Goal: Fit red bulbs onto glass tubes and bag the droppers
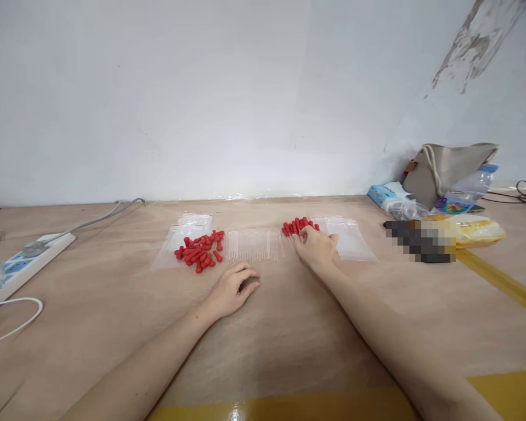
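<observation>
My left hand (234, 289) rests on the table just below a row of thin clear tubes (252, 245), its fingers loosely bent and the thumb apart, with nothing in it. To its upper left, several loose red rubber bulbs (197, 254) lie heaped, partly on a clear plastic bag (166, 251). My right hand (318, 248) is at a row of red-bulbed droppers (298, 224), side by side, with faint clear stems showing below some bulbs. Its thumb and fingers are pinched together against this row; what they hold is hidden. Another clear bag (355, 242) lies right of that hand.
On the left stands a white power strip (48, 248) with a grey cable. At the back right are a tissue pack (383, 196), a grey-beige bag (456, 166) and a yellow-and-white packet (477, 231). A blurred dark object (421, 240) lies nearby. Yellow tape (289, 406) marks the front edge.
</observation>
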Motion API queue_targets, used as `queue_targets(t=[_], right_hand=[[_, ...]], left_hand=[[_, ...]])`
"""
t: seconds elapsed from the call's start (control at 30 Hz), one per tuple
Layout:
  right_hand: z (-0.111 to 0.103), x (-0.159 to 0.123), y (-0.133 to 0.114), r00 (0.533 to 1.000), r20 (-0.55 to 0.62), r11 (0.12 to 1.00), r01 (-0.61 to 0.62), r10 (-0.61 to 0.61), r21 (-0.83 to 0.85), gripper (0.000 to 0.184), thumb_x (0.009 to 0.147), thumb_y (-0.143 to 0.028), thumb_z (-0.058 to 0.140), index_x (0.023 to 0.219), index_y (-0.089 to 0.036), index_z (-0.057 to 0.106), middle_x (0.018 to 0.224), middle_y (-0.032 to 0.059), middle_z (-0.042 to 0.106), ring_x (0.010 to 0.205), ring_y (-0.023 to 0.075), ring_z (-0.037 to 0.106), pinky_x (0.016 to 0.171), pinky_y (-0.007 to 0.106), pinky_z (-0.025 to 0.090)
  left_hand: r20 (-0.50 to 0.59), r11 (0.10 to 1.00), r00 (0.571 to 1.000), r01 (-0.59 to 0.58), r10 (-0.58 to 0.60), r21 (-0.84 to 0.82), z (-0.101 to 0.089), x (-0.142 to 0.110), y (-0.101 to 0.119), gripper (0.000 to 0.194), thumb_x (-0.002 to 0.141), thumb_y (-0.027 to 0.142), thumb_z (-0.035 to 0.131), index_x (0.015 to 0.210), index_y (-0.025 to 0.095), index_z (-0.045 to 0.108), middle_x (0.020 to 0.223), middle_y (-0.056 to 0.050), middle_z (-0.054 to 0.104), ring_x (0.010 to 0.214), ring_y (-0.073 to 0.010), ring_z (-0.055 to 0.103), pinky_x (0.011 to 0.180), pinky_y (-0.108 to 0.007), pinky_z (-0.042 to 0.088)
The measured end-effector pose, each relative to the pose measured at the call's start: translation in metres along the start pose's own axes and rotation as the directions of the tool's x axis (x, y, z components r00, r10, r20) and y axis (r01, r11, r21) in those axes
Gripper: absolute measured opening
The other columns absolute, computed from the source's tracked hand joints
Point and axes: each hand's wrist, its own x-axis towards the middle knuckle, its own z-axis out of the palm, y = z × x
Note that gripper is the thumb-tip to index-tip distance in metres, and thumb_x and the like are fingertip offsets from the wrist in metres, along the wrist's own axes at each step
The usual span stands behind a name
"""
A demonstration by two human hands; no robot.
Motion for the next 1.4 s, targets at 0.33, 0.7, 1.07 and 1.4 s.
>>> queue_targets(t=[0.33, 0.7, 1.07, 1.4], right_hand=[[0.013, 0.009, -0.038, 0.950, 0.313, 0.982, 0.048, 0.012, -0.181, 0.025, 0.075, -0.029, 0.046, 0.068, -0.015, 0.066, 0.066, 0.0125, 0.064, 0.068, 0.0246, 0.058, 0.077, 0.043, 0.021], [0.000, -0.008, -0.033, 0.974, 0.139, 0.977, 0.193, -0.180, -0.087, 0.023, 0.084, -0.022, 0.034, 0.085, -0.010, 0.054, 0.077, 0.0141, 0.064, 0.073, 0.0239, 0.057, 0.076, 0.039, 0.024], [-0.007, -0.052, 0.018, 0.862, -0.162, 0.856, 0.501, -0.481, 0.128, 0.025, 0.087, -0.020, 0.039, 0.107, -0.016, 0.052, 0.076, 0.0035, 0.064, 0.069, 0.0135, 0.057, 0.081, 0.032, 0.025], [-0.013, -0.056, 0.012, 0.874, -0.124, 0.842, 0.486, -0.470, 0.234, 0.013, 0.084, -0.020, 0.041, 0.086, -0.017, 0.054, 0.076, 0.0022, 0.061, 0.070, 0.0131, 0.055, 0.085, 0.034, 0.025]], left_hand=[[0.034, 1.000, 0.999, -0.007, 0.006, 0.028, 0.001, -0.001, 0.001, 0.018, 0.084, 0.024, 0.046, 0.096, 0.019, 0.059, 0.095, -0.006, 0.058, 0.087, -0.0170, 0.054, 0.078, -0.030, 0.042], [-0.308, 0.694, 0.951, 0.237, -0.024, 0.680, -0.028, 0.003, -0.030, 0.018, 0.081, 0.028, 0.048, 0.082, 0.018, 0.062, 0.085, -0.010, 0.061, 0.086, -0.0266, 0.049, 0.076, -0.040, 0.031], [-0.266, 0.567, 0.959, 0.274, -0.100, 0.776, -0.030, 0.003, -0.040, 0.024, 0.083, 0.027, 0.042, 0.076, 0.016, 0.062, 0.077, -0.011, 0.064, 0.080, -0.0271, 0.052, 0.080, -0.047, 0.026], [-0.349, 0.832, 0.937, 0.182, 0.016, 0.525, -0.030, 0.008, -0.011, 0.026, 0.081, 0.019, 0.043, 0.105, 0.016, 0.054, 0.092, -0.009, 0.061, 0.082, -0.0221, 0.055, 0.082, -0.039, 0.038]])
